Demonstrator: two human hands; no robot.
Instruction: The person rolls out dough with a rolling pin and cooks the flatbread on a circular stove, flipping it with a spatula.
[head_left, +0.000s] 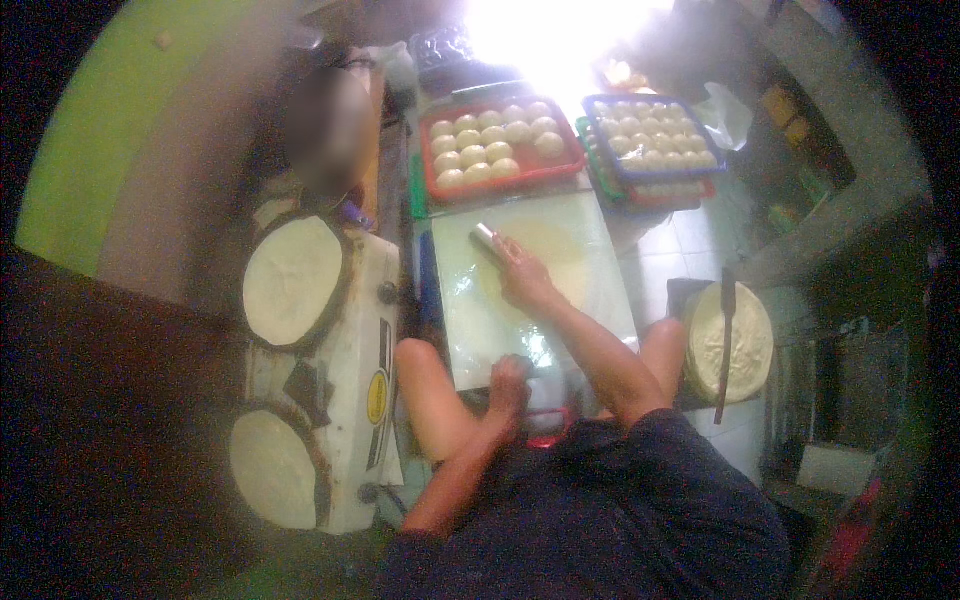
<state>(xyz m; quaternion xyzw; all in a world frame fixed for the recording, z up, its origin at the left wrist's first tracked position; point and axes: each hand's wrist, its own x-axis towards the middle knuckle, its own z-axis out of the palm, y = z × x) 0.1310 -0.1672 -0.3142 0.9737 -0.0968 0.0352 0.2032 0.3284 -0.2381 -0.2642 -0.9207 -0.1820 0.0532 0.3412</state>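
Note:
My right hand (525, 277) is closed around a short metal cylinder (484, 235), a rolling tool by its look, over a thin round sheet of dough (568, 247) on the pale, shiny work board (615, 300). At the board's near edge is my left hand (510, 375), its fingers curled; whether it grips anything I cannot tell. Beyond the board, a red tray (517, 182) holds several dough balls (474, 156). To its right, more dough balls fill a blue-rimmed tray (667, 174) stacked on other trays.
Two round flatbreads (292, 281) (272, 470) lie on the plates of a white stove (360, 300) at left. At right stands a round container of creamy pale mass (742, 337), a dark spatula-like tool (726, 337) across it. A red-rimmed container (547, 435) sits between my legs.

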